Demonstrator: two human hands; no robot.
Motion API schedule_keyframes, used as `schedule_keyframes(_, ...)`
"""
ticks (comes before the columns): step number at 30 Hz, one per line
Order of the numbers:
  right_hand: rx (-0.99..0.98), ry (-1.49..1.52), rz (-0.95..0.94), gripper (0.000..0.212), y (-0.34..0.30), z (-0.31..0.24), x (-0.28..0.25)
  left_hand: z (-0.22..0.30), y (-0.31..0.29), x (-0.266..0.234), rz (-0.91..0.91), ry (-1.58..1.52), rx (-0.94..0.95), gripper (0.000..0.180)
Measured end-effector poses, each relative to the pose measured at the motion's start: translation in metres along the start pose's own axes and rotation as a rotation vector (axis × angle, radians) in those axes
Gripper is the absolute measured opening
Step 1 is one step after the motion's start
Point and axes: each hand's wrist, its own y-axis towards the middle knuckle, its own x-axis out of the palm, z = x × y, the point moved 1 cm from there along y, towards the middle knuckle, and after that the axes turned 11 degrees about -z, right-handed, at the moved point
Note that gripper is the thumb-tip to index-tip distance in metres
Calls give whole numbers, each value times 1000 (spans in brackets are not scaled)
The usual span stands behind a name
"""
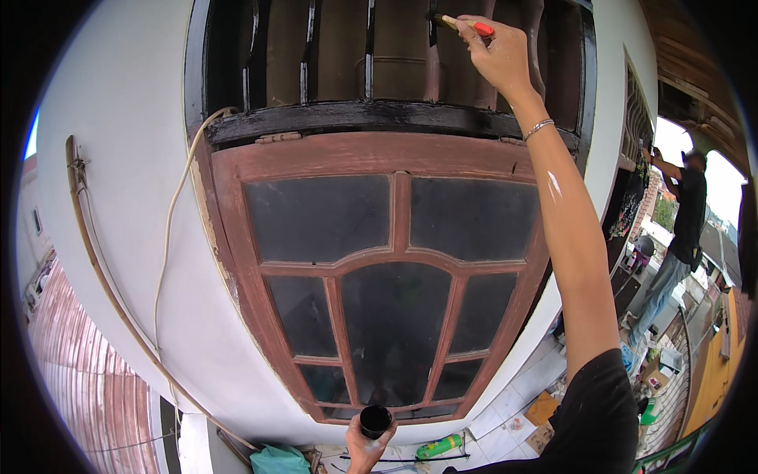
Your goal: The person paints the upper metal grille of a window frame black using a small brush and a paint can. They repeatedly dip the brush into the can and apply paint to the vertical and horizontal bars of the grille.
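High in the head view, my right hand grips a paintbrush with a pale handle and orange end. Its dark bristles are at an upright slat, black at the top and brownish lower down. Several slats to the left look wet and black, as does the horizontal frame rail below them. Low in the view, my left hand holds a small round cup, dark inside. Beneath the rail hangs a reddish-brown window shutter with dark glass panes.
A pale cable and a bent wooden pole run down the white wall at left. At right, another person stands with arms raised by a window. A green bottle and a teal bag lie below.
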Motion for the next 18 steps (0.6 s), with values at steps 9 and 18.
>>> schedule_keyframes(9, -290, -36, 336, 19, 30, -9, -9, 3, 1, -3, -1, 78, -47, 42)
schedule_keyframes(18, 100, 38, -279, 31, -21, -25, -34, -11, -6, -4, 69, 17, -77, 42)
